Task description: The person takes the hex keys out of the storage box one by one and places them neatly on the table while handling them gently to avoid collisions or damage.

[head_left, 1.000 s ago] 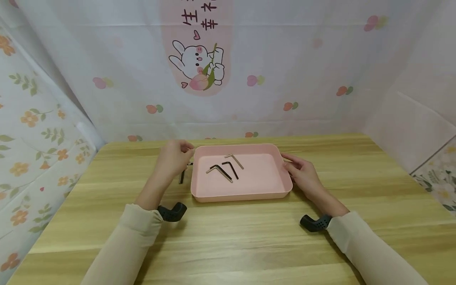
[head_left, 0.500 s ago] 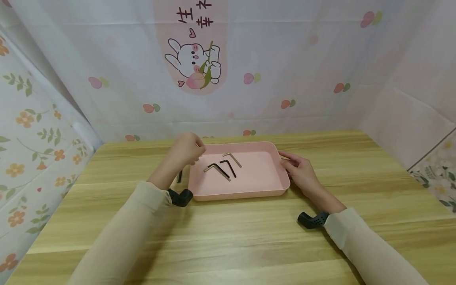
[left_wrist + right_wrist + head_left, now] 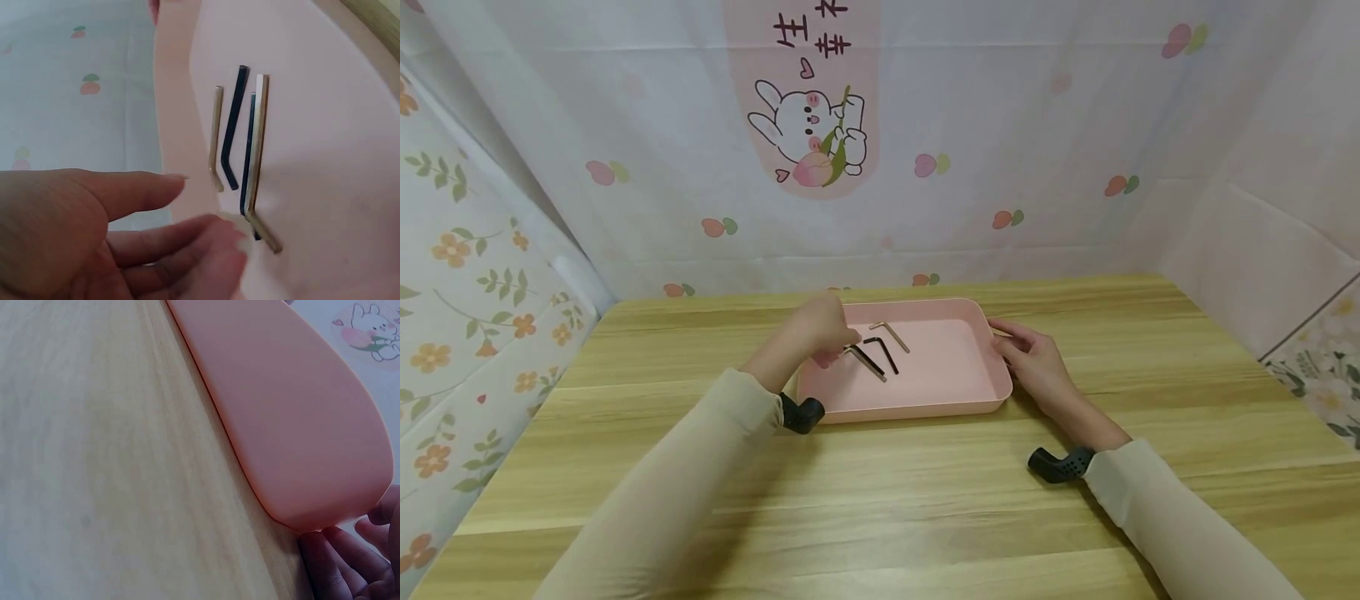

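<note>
The left hand hangs over the left side of the tray, its thumb apart from its half-curled fingers; no object shows between them. Whether the fingertips touch the nearest hex keys, I cannot tell. The right hand grips the other end, fingers bent against the outside and thumb at the rim — probably to keep the tray from sliding.

Four hex keys lie inside the one pink tray: two gold, two black. One gold key and one black key overlap beside the left fingers; the other black key and other gold key lie just beyond. The raised walls likely keep all four together.

Beneath is one wooden table — behind it, a patterned cloth.
</note>
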A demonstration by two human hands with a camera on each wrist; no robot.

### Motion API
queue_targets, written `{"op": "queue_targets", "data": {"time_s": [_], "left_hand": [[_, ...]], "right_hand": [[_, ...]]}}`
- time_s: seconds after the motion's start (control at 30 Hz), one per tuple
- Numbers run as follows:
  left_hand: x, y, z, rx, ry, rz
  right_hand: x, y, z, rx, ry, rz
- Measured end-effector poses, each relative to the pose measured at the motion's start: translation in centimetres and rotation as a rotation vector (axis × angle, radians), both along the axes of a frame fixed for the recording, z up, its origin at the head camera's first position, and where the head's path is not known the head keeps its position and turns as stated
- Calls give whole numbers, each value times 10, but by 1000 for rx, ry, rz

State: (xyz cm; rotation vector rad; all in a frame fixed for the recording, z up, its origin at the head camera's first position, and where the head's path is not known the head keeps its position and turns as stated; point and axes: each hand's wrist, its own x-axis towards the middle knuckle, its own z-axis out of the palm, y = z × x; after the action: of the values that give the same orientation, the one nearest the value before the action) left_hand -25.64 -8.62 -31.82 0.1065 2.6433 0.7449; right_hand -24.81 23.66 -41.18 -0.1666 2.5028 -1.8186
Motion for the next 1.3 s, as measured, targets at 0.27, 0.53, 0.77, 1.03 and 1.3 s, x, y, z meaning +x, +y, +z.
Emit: {"op": "queue_targets", "data": {"time_s": [0.27,0.53,0.77,1.03,1.3], "left_hand": [[-4,14,-4,-69,-87,80],[-12,20,-6,-194,-22,38],[-15,22,-9,-275,35,-3],[-22,25,-16,-277,30,42],[-27,28,-22,-177,4,125]], "right_hand": [[1,0,1,0,0,-7],[0,-1,0,-2,14,-12],[0,-1,0,6,13,-12],[0,-1,0,13,13,-18],[0,0,0,20,7,-25]]}}
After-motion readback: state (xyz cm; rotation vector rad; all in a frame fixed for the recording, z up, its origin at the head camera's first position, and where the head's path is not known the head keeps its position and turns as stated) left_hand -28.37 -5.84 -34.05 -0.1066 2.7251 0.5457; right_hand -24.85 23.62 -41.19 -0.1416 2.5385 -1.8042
